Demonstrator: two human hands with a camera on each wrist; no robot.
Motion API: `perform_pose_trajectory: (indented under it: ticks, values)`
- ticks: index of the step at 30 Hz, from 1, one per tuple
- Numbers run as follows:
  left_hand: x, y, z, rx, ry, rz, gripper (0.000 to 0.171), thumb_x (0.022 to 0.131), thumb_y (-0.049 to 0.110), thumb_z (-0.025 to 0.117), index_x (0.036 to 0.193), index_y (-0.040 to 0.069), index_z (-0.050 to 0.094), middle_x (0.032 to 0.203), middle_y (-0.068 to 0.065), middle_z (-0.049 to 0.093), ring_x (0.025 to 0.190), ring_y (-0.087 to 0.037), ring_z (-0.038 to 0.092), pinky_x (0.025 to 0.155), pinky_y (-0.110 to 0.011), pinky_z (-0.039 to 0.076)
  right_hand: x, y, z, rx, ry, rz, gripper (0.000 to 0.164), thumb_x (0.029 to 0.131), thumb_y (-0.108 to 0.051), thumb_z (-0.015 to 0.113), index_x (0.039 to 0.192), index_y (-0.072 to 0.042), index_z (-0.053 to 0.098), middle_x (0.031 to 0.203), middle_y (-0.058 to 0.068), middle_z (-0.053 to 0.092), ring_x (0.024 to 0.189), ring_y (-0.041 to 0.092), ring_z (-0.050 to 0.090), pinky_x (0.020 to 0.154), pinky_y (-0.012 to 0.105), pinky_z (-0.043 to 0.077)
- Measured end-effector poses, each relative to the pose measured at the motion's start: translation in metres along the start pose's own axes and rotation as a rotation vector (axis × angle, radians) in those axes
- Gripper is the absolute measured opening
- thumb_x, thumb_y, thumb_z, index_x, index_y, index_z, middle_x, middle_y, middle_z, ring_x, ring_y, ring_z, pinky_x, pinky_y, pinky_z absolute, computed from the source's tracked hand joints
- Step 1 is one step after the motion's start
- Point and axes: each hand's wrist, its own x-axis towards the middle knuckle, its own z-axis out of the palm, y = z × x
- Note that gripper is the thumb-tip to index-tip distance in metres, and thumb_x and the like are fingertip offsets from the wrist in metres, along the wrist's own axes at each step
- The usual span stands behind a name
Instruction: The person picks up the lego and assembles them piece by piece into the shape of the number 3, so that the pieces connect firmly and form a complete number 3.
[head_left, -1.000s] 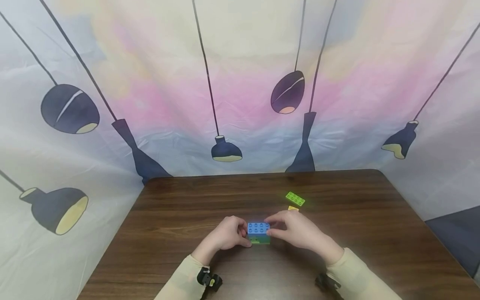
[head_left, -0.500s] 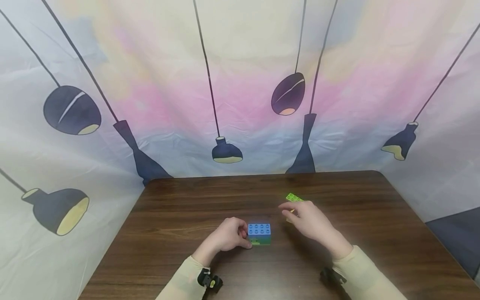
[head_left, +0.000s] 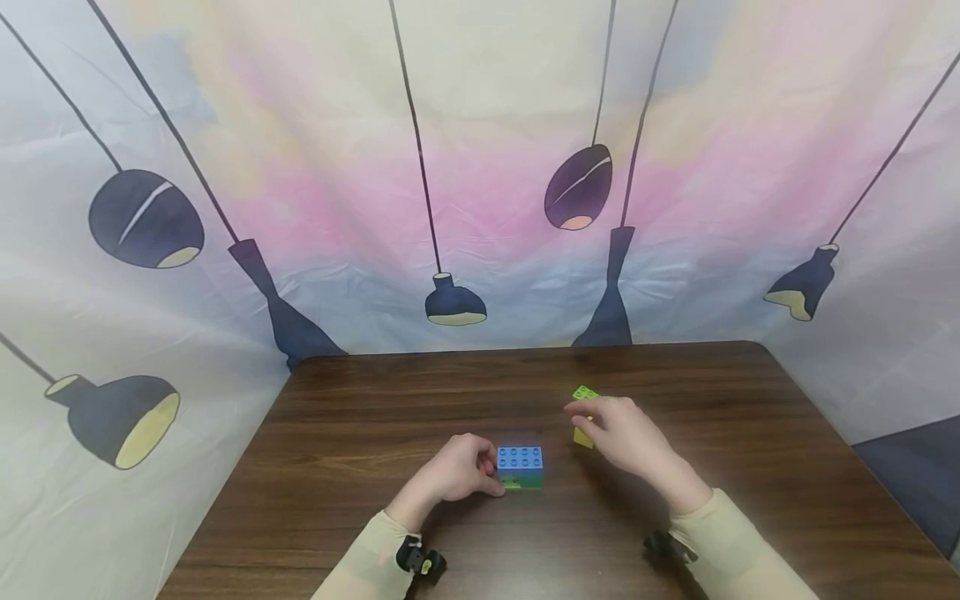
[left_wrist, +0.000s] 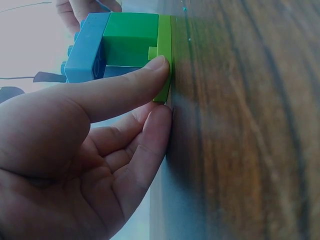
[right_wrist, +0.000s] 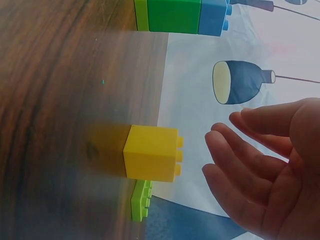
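A stack of toy building bricks stands on the table: a blue brick (head_left: 519, 457) on top, a green brick (left_wrist: 131, 40) under it and a lime green flat brick (left_wrist: 165, 37) at the bottom. My left hand (head_left: 459, 469) pinches one end of that bottom brick between thumb and fingers. To the right of the stack, a yellow brick (right_wrist: 152, 152) sits studs up, partly covered by my right hand in the head view. The right hand (head_left: 626, 432) hovers just over it, fingers loosely bent and apart, holding nothing.
A second lime green flat brick (right_wrist: 140, 202) lies right behind the yellow one. All of it rests on a dark wood table (head_left: 360, 417). Behind the far edge hangs a cloth backdrop (head_left: 495, 208) printed with lamps.
My right hand has left the blue brick's right side and moved right and away from me to above the yellow brick. The left hand keeps its pinch on the stack.
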Motion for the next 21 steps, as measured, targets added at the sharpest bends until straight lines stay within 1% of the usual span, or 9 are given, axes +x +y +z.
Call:
perform_pose_trajectory:
  ticks: [4, 12, 16, 21]
  values:
    - [-0.001, 0.001, -0.001, -0.007, 0.001, 0.005, 0.029, 0.076, 0.007, 0.097, 0.086, 0.008, 0.07, 0.072, 0.005, 0.059, 0.067, -0.011, 0.054, 0.06, -0.028, 0.043, 0.0, 0.002, -0.001, 0.003, -0.005, 0.008, 0.024, 0.102, -0.015, 0.073, 0.126, -0.012, 0.078, 0.122, 0.006, 0.077, 0.107, 0.025, 0.072, 0.094, 0.053, 0.058]
    - [0.0, -0.001, -0.001, -0.004, -0.003, -0.007, 0.029, 0.076, 0.008, 0.097, 0.086, 0.01, 0.07, 0.072, 0.006, 0.059, 0.067, -0.01, 0.054, 0.06, -0.027, 0.043, 0.001, 0.006, -0.001, 0.013, -0.011, 0.008, 0.025, 0.103, -0.015, 0.072, 0.127, -0.011, 0.078, 0.124, 0.007, 0.076, 0.109, 0.026, 0.072, 0.094, 0.053, 0.058]
    - [0.001, -0.001, 0.0, -0.001, -0.003, -0.013, 0.029, 0.077, 0.008, 0.097, 0.086, 0.01, 0.07, 0.072, 0.006, 0.059, 0.067, -0.01, 0.054, 0.061, -0.028, 0.044, 0.001, 0.009, -0.003, 0.013, -0.02, 0.022, 0.025, 0.103, -0.017, 0.072, 0.128, -0.013, 0.078, 0.126, 0.007, 0.076, 0.11, 0.027, 0.072, 0.095, 0.053, 0.057]
    - [0.0, -0.002, 0.001, -0.002, 0.001, -0.005, 0.028, 0.077, 0.008, 0.097, 0.087, 0.009, 0.07, 0.073, 0.005, 0.06, 0.068, -0.01, 0.054, 0.061, -0.028, 0.044, 0.002, 0.014, -0.006, 0.0, -0.016, 0.014, 0.025, 0.103, -0.014, 0.071, 0.127, -0.013, 0.078, 0.126, 0.007, 0.076, 0.106, 0.026, 0.073, 0.092, 0.051, 0.058]
